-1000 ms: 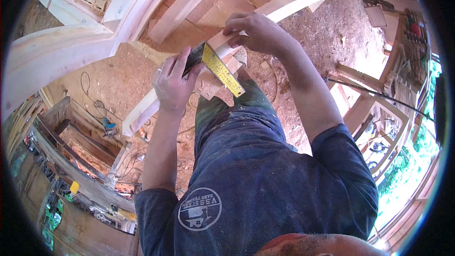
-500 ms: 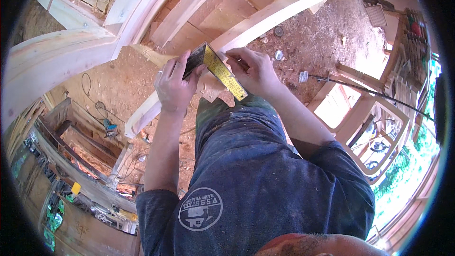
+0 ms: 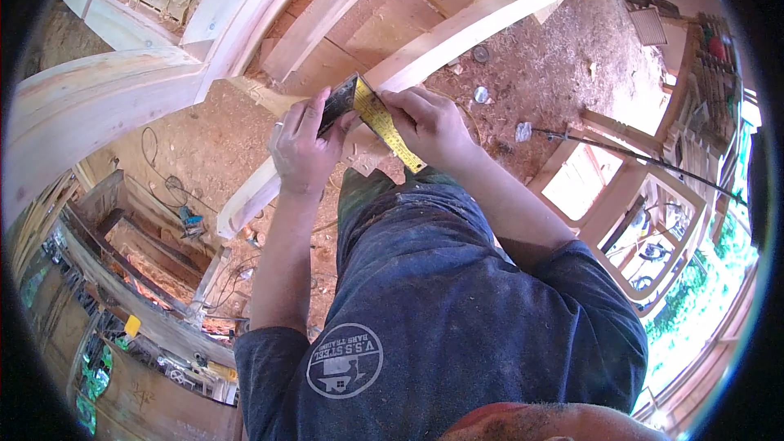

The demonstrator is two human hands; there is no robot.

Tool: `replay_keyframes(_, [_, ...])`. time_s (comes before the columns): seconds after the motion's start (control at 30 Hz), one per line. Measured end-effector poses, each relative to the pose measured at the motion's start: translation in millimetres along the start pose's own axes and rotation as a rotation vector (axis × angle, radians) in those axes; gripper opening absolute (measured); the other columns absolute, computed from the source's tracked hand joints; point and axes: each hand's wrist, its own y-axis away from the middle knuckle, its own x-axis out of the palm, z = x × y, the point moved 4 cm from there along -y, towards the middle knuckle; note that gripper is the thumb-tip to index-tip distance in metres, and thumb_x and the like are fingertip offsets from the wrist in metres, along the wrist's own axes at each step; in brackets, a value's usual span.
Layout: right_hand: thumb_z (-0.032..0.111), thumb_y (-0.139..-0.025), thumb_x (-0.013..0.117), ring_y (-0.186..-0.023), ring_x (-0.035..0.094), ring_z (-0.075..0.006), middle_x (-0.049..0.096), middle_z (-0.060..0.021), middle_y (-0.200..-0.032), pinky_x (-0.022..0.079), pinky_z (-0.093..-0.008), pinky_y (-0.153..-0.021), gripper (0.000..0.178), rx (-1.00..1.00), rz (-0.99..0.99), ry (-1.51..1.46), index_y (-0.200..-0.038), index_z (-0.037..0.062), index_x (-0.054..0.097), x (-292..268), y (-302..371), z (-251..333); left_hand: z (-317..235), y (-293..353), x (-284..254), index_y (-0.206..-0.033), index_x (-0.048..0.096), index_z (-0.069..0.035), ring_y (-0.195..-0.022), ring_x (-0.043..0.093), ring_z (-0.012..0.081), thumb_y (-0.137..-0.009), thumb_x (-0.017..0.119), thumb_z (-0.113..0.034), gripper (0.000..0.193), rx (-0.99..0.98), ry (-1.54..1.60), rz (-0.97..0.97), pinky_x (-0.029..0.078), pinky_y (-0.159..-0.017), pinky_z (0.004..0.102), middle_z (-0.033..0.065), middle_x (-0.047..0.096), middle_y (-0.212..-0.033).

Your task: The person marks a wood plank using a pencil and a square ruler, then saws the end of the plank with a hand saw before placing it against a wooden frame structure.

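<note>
My left hand (image 3: 302,143) is closed around the dark stock of a try square (image 3: 388,132), thumb on the near side and fingers behind. Its yellow marked blade angles down to the right, towards my body. On the other side, my right hand (image 3: 433,124) is curled with its fingertips against the blade's right edge, near the corner with the stock. The curled fingers partly hide that contact. Just beyond the square, a pale curved wooden beam (image 3: 457,37) runs off to the upper right.
A large curved timber (image 3: 106,106) spans the upper left. Another beam end (image 3: 245,202) lies left of my legs. A blue power tool with a cord (image 3: 190,219) rests on the dusty floor. At the right stands a wooden frame (image 3: 653,237) with rounded openings.
My right hand has shifted slightly left, its fingers now closing against the yellow blade. The square and my left hand have barely moved.
</note>
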Motion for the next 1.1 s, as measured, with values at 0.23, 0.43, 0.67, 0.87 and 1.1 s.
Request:
replay_keyframes(0.23, [0.003, -0.089, 0.075, -0.08, 0.075, -0.0334, 0.074, -0.0151, -0.093, 0.061, -0.0408, -0.07, 0.019, -0.011, 0.014, 0.074, -0.108, 0.0018, 0.075, 0.6, 3.4, 1.7, 5.5, 1.6, 4.3, -0.121, 0.075, -0.012, -0.082, 0.073, 0.0301, -0.083, 0.087, -0.042, 0.05, -0.009, -0.008, -0.027, 0.058, -0.068, 0.0427, 0.0089, 0.073, -0.096])
replay_keyframes(0.43, [0.003, -0.089, 0.075, -0.081, 0.075, -0.0325, 0.075, -0.015, -0.095, 0.061, -0.041, -0.071, 0.019, -0.019, 0.015, 0.07, -0.108, 0.0014, 0.076, 0.2, 7.2, 0.3, 3.5, 0.8, 2.0, -0.122, 0.075, -0.011, -0.082, 0.073, 0.0304, -0.084, 0.086, -0.043, 0.051, -0.023, -0.017, 0.003, 0.058, -0.067, 0.0433, 0.0097, 0.073, -0.097])
replay_keyframes(0.67, [0.002, -0.089, 0.074, -0.081, 0.074, -0.0341, 0.074, -0.0144, -0.096, 0.061, -0.042, -0.072, 0.02, -0.039, 0.0, 0.047, -0.109, 0.0025, 0.076, -1.3, -3.2, 6.0, 1.8, -1.1, -0.5, -0.123, 0.073, -0.007, -0.083, 0.073, 0.0327, -0.084, 0.088, -0.038, 0.052, 0.005, 0.022, -0.016, 0.059, -0.069, 0.0438, 0.0132, 0.073, -0.098])
replay_keyframes(0.87, [0.003, -0.095, 0.068, -0.083, 0.074, -0.0301, 0.072, -0.0119, -0.089, 0.06, -0.0399, -0.074, 0.018, 0.032, 0.304, 0.268, -0.112, 0.0034, 0.074, -6.0, 38.9, -14.4, 1.3, 0.7, 1.3, -0.123, 0.073, -0.007, -0.085, 0.073, 0.0338, -0.085, 0.087, -0.04, 0.052, 0.005, 0.007, -0.024, 0.059, -0.07, 0.0446, 0.0137, 0.073, -0.099])
replay_keyframes(1.1, [0.018, -0.102, 0.067, -0.079, 0.069, -0.0218, 0.07, -0.0123, -0.099, 0.06, -0.0378, -0.077, 0.035, 0.934, -0.397, -0.899, -0.127, -0.0055, 0.059, -21.7, 30.1, -73.9, -5.0, 10.4, 0.1, -0.123, 0.073, -0.012, -0.082, 0.072, 0.0337, -0.085, 0.085, -0.043, 0.051, -0.003, -0.018, -0.045, 0.058, -0.069, 0.0468, 0.0118, 0.071, -0.095])
